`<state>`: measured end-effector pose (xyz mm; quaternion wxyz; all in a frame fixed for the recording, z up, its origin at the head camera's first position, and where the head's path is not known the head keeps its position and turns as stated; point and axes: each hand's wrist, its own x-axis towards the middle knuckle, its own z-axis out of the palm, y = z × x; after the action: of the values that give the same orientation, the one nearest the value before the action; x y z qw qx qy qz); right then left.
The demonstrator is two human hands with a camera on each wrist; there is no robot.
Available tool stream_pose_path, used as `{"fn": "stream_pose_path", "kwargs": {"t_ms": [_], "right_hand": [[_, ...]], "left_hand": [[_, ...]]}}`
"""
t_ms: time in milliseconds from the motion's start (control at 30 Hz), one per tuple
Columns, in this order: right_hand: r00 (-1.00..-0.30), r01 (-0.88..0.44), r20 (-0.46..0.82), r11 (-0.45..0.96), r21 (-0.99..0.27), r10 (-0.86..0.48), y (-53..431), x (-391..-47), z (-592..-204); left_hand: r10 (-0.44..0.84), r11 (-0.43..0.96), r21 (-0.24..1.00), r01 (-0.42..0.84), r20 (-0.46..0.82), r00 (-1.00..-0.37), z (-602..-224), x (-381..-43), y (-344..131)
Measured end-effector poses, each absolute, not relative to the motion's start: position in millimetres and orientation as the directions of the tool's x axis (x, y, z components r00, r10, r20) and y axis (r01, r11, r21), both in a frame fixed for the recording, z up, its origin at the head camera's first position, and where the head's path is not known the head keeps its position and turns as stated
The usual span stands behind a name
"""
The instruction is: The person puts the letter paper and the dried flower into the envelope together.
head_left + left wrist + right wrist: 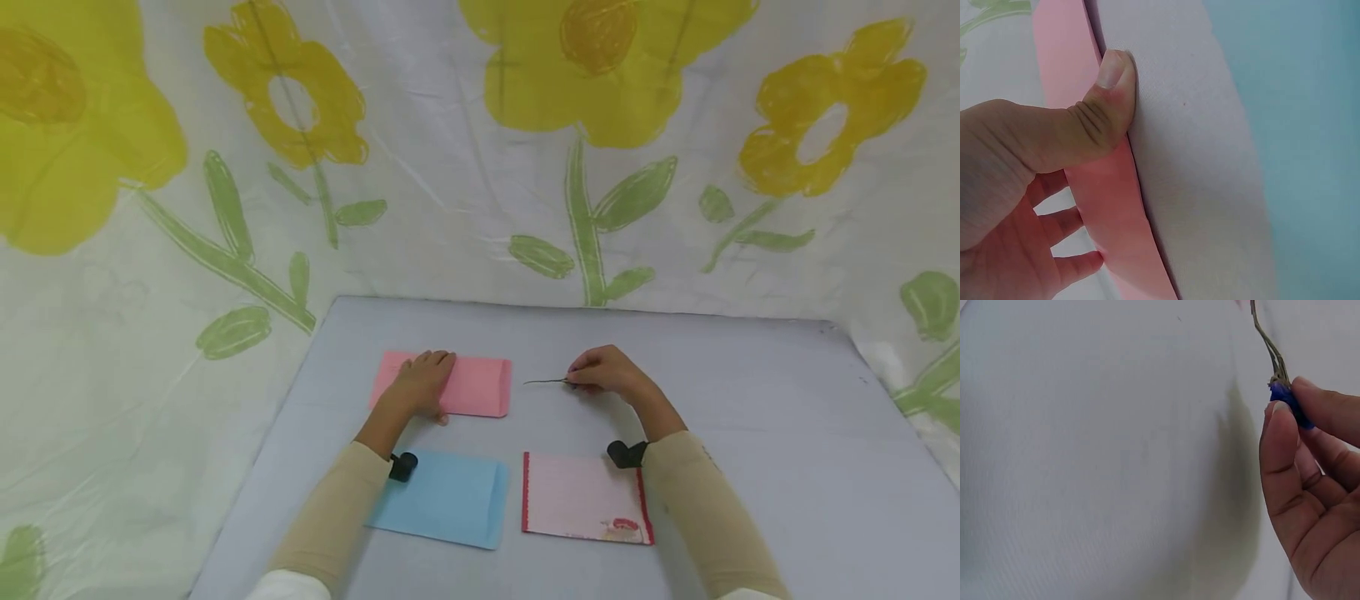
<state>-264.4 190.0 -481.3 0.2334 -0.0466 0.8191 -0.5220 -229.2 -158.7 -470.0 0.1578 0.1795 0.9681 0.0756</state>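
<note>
The left hand (420, 383) lies across a pink envelope (474, 387) toward the far side of the surface (787, 417), its fingers extended over the paper and its thumb reaching just past the near edge. To the right of that envelope, the right hand (606, 371) pinches a small dried flower (1280, 393) between thumb and fingers, gripping it by the blue head; its thin brownish stems point left toward the envelope, apart from it. Nearer the person, a light blue envelope (442, 496) lies flat below the pink one, apart from it, partly under the left forearm in the head view. Just beside it on the right is a pale pink paper (573, 500) with red side borders and a small printed picture at its near right corner. Both arms wear beige sleeves (708, 508), with a black wrist camera (403, 467) at each cuff. Behind the surface hangs a white sheet (427, 125) painted with yellow flowers and green leaves.
</note>
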Motion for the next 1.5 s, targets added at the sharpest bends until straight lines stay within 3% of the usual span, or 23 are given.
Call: {"fn": "stream_pose_path", "kwargs": {"t_ms": [900,1500], "right_hand": [[-0.861,0.150,-0.343,0.457,-0.877,-0.375,134.1,-268.8,-487.9],[-0.854,0.227,-0.370,0.378,-0.898,-0.365,118.5,-271.2,-492.2]], "left_hand": [[0.351,0.934,0.177,0.312,-0.279,-0.894,-471.8,-228.6,-156.5],[0.346,0.935,0.178,0.306,-0.278,-0.896,-468.5,-226.6,-155.5]]}}
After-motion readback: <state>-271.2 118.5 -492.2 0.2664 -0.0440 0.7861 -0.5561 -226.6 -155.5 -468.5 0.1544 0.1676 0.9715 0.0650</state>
